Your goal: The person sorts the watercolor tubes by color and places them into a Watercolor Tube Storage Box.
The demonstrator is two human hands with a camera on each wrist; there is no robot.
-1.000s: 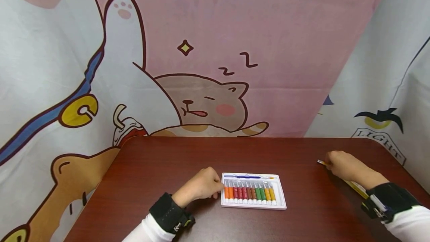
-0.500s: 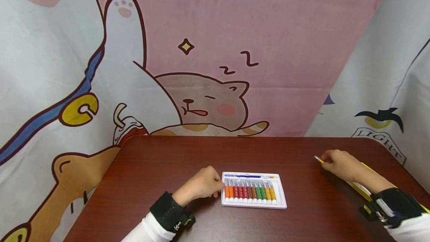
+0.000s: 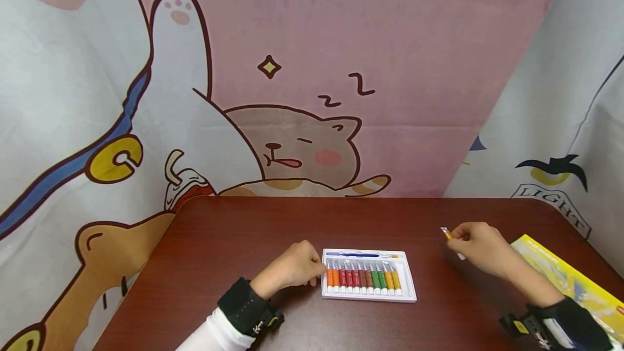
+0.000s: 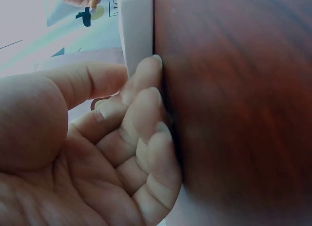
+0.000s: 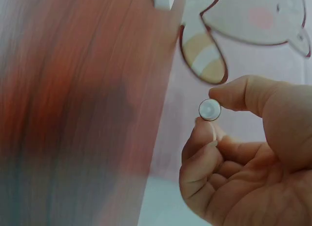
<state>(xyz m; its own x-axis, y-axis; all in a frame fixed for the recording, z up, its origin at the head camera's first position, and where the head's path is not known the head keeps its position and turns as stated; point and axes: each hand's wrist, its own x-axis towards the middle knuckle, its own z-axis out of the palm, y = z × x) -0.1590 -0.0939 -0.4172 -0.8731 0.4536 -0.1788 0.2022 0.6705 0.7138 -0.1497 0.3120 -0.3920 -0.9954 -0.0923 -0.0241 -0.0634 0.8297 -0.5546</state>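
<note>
Low in the middle of the head view lies a white plastic paint tray [image 3: 365, 300]. Orange, red, brown, green and yellow paint tubes [image 3: 361, 280] stand in a row in it, below a blue paintbrush [image 3: 353, 255]. My left hand [image 3: 290, 267] pinches the tray's left edge between thumb and forefinger; its wrist view shows the white tray wall [image 4: 136, 31] at the fingertips. Off to the right, my right hand [image 3: 482, 245] holds a yellow paint tube [image 3: 447, 234] above the table, crimped end forward. The tube's round white cap [image 5: 209, 110] faces the right wrist camera.
A yellow printed box [image 3: 577, 283] lies on the table's right side, partly hidden under the right forearm. The brown wooden table [image 3: 253, 221] ends at a cloth backdrop [image 3: 414, 69] with cartoon cats.
My right hand has moved left with the paint tube, uncovering more of the yellow box. The tube has turned, showing its cap end. My left hand and the tray stay put.
</note>
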